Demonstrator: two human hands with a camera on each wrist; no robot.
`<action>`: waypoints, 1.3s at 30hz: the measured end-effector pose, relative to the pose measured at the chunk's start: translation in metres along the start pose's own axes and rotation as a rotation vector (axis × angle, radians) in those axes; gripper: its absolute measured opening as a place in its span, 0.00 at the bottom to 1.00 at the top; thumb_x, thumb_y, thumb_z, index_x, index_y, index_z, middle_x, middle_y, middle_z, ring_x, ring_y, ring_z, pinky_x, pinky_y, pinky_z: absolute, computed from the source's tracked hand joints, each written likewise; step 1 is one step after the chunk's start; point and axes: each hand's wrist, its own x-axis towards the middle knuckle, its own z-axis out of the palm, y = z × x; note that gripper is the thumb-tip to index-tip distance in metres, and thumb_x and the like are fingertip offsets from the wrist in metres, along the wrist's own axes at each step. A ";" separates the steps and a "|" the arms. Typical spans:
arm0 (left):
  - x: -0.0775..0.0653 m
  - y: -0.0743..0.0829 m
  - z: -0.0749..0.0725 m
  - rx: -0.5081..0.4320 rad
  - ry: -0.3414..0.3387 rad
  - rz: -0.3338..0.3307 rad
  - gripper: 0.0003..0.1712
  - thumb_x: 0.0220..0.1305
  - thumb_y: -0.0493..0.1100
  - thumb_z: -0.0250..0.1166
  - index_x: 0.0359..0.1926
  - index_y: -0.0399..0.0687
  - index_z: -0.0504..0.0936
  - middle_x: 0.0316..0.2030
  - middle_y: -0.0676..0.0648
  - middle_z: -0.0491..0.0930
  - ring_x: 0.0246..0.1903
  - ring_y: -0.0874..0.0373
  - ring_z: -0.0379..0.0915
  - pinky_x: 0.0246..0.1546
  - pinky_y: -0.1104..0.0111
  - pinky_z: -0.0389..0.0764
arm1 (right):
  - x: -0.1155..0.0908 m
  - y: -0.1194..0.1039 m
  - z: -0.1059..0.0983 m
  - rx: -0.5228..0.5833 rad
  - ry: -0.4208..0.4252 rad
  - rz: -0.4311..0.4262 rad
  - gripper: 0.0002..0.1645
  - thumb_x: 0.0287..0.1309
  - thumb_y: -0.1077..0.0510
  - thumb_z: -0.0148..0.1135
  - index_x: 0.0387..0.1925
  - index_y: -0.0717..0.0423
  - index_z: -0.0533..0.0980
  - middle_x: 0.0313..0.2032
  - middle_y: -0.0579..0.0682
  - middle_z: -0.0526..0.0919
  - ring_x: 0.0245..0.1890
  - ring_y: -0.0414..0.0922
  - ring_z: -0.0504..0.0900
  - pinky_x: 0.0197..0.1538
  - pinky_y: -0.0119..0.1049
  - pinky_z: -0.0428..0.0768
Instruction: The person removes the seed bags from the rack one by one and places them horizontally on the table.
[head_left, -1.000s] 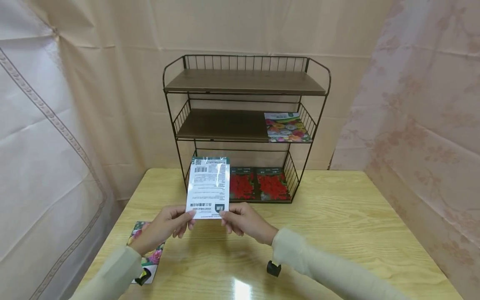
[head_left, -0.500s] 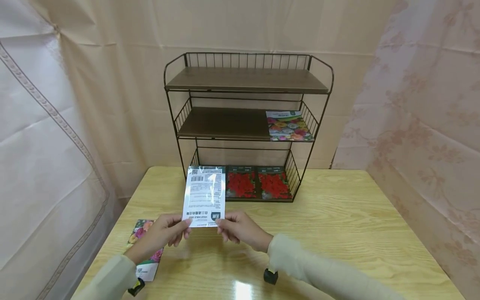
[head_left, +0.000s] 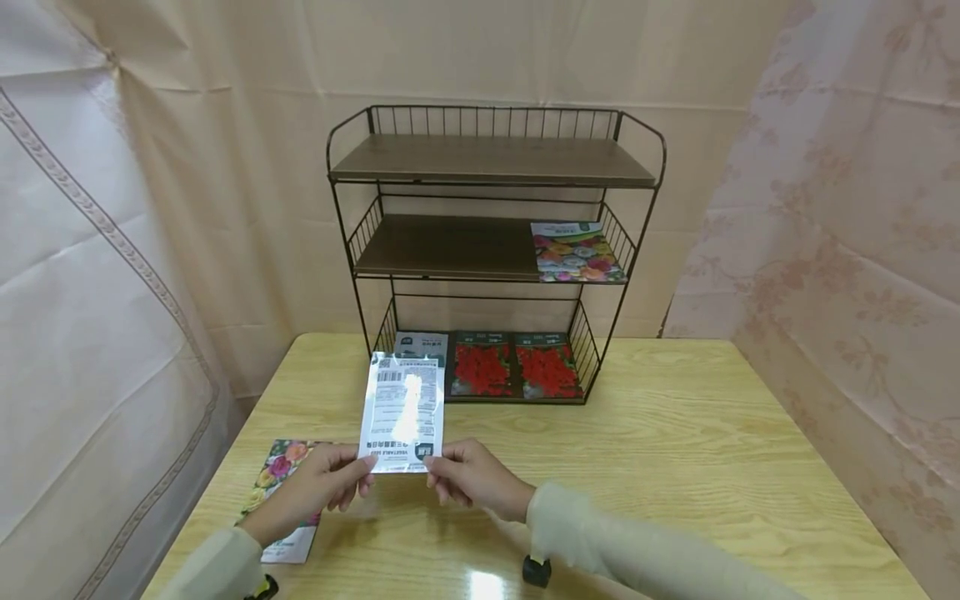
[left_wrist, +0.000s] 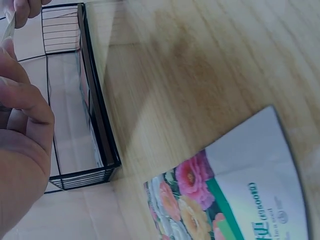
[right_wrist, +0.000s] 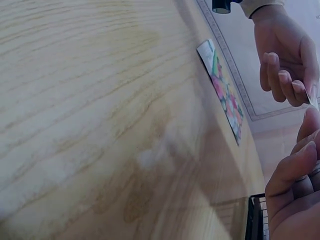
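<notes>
Both hands hold a white seed packet [head_left: 403, 412], its printed back with a barcode facing up and a bright glare on it. My left hand [head_left: 321, 486] pinches the near left corner between thumb and fingers. At the near right corner, my right hand [head_left: 478, 482] pinches it the same way. Raised over the table in front of the rack, the packet partly covers another packet [head_left: 422, 343] on the bottom shelf's left side. A flower-pictured packet [left_wrist: 200, 192] lies on the table beneath my left forearm. Both wrist views show the held packet only as a thin edge.
A brown three-tier wire rack [head_left: 491, 160] stands at the table's back. Two red-flower packets [head_left: 482, 367] lie side by side on its bottom shelf. One packet with colourful flowers [head_left: 577, 252] lies at the middle shelf's right end. Curtains surround the wooden table [head_left: 675, 450].
Both hands have drawn the held packet down and back from the rack, slightly left. A packet on the bottom shelf's left side has come into view behind it.
</notes>
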 end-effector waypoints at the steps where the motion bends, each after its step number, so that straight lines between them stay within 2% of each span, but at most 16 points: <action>1: -0.001 -0.001 0.000 0.001 0.001 -0.002 0.24 0.80 0.51 0.56 0.34 0.35 0.81 0.28 0.37 0.82 0.18 0.62 0.69 0.18 0.69 0.74 | 0.000 0.001 0.001 0.007 0.001 0.004 0.26 0.75 0.52 0.58 0.34 0.76 0.77 0.18 0.48 0.79 0.13 0.35 0.63 0.17 0.28 0.62; 11: -0.009 -0.009 0.001 0.001 0.011 -0.086 0.27 0.79 0.55 0.56 0.34 0.34 0.80 0.21 0.46 0.77 0.16 0.64 0.63 0.13 0.75 0.62 | -0.002 0.008 0.012 0.021 0.020 0.050 0.24 0.74 0.51 0.59 0.33 0.71 0.80 0.17 0.48 0.79 0.11 0.36 0.63 0.15 0.27 0.60; 17: -0.013 -0.015 0.001 -0.007 -0.013 -0.099 0.29 0.79 0.54 0.56 0.37 0.26 0.79 0.25 0.43 0.79 0.18 0.64 0.67 0.15 0.76 0.65 | -0.003 0.014 0.018 0.001 0.032 0.073 0.22 0.74 0.52 0.59 0.31 0.67 0.80 0.17 0.48 0.79 0.11 0.36 0.63 0.15 0.28 0.60; 22: -0.016 -0.020 0.002 -0.018 -0.011 -0.104 0.30 0.79 0.52 0.57 0.37 0.23 0.78 0.26 0.41 0.80 0.18 0.64 0.69 0.16 0.76 0.66 | -0.002 0.017 0.022 -0.005 0.024 0.092 0.23 0.75 0.51 0.59 0.32 0.70 0.80 0.17 0.48 0.79 0.11 0.37 0.64 0.15 0.28 0.61; 27: -0.017 -0.021 0.002 -0.012 -0.013 -0.122 0.29 0.79 0.52 0.57 0.38 0.25 0.79 0.26 0.41 0.80 0.18 0.63 0.69 0.16 0.76 0.66 | -0.002 0.019 0.022 -0.016 0.014 0.107 0.24 0.75 0.51 0.59 0.34 0.72 0.80 0.16 0.48 0.79 0.11 0.36 0.64 0.15 0.28 0.61; 31: -0.018 -0.023 0.003 0.009 -0.008 -0.118 0.29 0.79 0.53 0.56 0.37 0.27 0.80 0.26 0.40 0.80 0.17 0.63 0.68 0.15 0.76 0.66 | -0.002 0.019 0.022 -0.015 0.002 0.120 0.24 0.75 0.50 0.58 0.33 0.69 0.80 0.16 0.46 0.79 0.12 0.36 0.64 0.16 0.28 0.61; 34: -0.018 -0.024 0.003 0.005 -0.002 -0.116 0.28 0.79 0.53 0.56 0.37 0.27 0.80 0.25 0.41 0.80 0.17 0.63 0.68 0.15 0.76 0.65 | -0.001 0.019 0.024 -0.017 0.013 0.123 0.23 0.75 0.50 0.58 0.32 0.67 0.80 0.16 0.46 0.78 0.12 0.36 0.64 0.16 0.28 0.61; 39: -0.017 -0.027 0.005 -0.003 0.004 -0.132 0.26 0.79 0.51 0.57 0.36 0.29 0.81 0.25 0.43 0.80 0.17 0.63 0.68 0.16 0.75 0.67 | -0.002 0.019 0.027 -0.019 0.043 0.142 0.23 0.74 0.51 0.59 0.32 0.68 0.80 0.16 0.47 0.78 0.12 0.37 0.64 0.16 0.28 0.61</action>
